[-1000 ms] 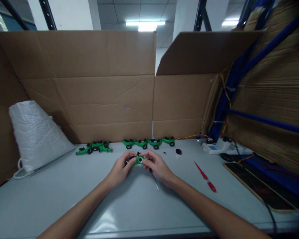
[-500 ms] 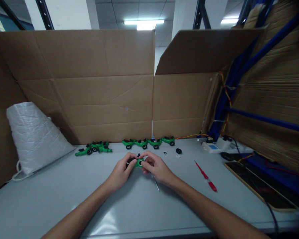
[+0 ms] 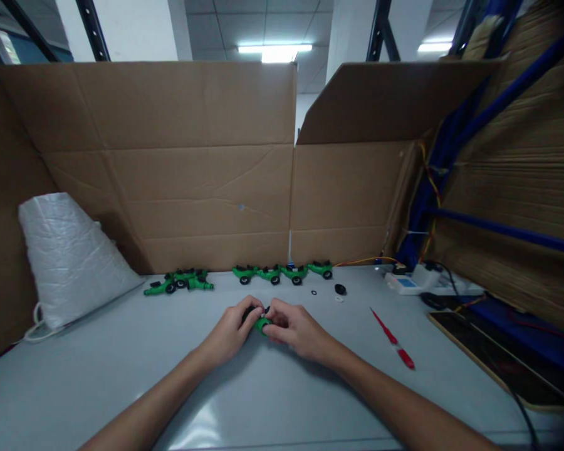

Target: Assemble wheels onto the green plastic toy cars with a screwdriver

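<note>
A small green toy vehicle with black parts is between my hands, mostly covered by fingers. My left hand is closed round its left side, thumb and fingertips pinching it. From the right, my right hand grips the same toy with thumb and bent fingers. Whether the right fingers also hold a small part cannot be seen. Beyond my right hand lie a thin black ring, a black wheel and a small white ring.
Several green toy vehicles stand in a row at the back, with more clustered to their left. A red slim tool lies right. A white bag, a power strip and a dark panel flank the work area.
Both hands and the green toy sit slightly lower in view, and the toy has turned. The thin metal rod seen below my right hand no longer shows. The camera view has shifted slightly.
</note>
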`<state>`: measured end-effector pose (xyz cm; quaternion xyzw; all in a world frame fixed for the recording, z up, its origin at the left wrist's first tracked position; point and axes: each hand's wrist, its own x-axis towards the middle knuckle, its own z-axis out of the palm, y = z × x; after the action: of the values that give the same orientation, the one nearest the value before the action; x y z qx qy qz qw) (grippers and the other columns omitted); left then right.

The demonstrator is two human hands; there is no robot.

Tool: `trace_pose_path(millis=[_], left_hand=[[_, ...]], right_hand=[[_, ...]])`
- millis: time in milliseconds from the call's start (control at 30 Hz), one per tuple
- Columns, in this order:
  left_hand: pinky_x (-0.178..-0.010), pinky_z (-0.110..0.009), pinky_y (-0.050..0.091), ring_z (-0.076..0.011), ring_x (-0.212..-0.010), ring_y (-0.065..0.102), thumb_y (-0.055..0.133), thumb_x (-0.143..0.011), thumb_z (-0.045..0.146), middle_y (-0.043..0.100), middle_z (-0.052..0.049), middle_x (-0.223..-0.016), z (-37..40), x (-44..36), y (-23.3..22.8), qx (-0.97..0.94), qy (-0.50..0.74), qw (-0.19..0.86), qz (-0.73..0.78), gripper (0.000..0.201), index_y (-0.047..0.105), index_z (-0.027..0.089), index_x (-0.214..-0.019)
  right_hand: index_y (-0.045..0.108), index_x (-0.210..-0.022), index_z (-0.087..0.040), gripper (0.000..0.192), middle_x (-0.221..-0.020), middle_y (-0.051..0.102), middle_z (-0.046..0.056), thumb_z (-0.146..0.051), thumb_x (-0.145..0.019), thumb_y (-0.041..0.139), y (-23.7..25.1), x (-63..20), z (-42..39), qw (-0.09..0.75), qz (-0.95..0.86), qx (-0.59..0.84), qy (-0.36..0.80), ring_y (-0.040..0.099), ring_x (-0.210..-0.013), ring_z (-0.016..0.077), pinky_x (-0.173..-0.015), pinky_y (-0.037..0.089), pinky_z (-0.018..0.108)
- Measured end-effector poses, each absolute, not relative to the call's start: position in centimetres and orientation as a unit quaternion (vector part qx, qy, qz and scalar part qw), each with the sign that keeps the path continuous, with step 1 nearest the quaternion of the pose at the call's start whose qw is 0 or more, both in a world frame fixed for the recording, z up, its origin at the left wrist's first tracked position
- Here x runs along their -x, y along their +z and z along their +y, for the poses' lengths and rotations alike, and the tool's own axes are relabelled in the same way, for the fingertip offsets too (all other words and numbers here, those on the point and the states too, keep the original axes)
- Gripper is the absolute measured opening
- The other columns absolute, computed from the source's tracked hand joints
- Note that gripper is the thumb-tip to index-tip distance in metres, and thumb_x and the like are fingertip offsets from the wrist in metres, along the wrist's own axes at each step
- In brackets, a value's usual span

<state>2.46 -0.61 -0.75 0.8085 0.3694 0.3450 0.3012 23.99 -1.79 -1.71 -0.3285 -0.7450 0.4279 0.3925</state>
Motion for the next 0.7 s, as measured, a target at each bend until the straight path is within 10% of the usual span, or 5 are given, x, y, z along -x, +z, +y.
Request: trace_pose_path(millis=[700], left_hand=[[-0.084,-0.029,0.046,-0.02,-0.089,0.058,0.044,-0.11,0.052,0.063,-0.003,-0.091,0.0,-2.7,-1.3,-0.782,0.38,0.305,0.389,0.039,0.061,0.019,-0.097]], right_hand=[[0.064,-0.097,-0.022,0.017,-0.072,0.065,-0.003,-0.037,-0.093,0.072,-2.5,-23.5,-0.8,0.452,-0.7,0.347,0.43,0.057,-0.068,0.0165,-0.063,0.039,0.028]])
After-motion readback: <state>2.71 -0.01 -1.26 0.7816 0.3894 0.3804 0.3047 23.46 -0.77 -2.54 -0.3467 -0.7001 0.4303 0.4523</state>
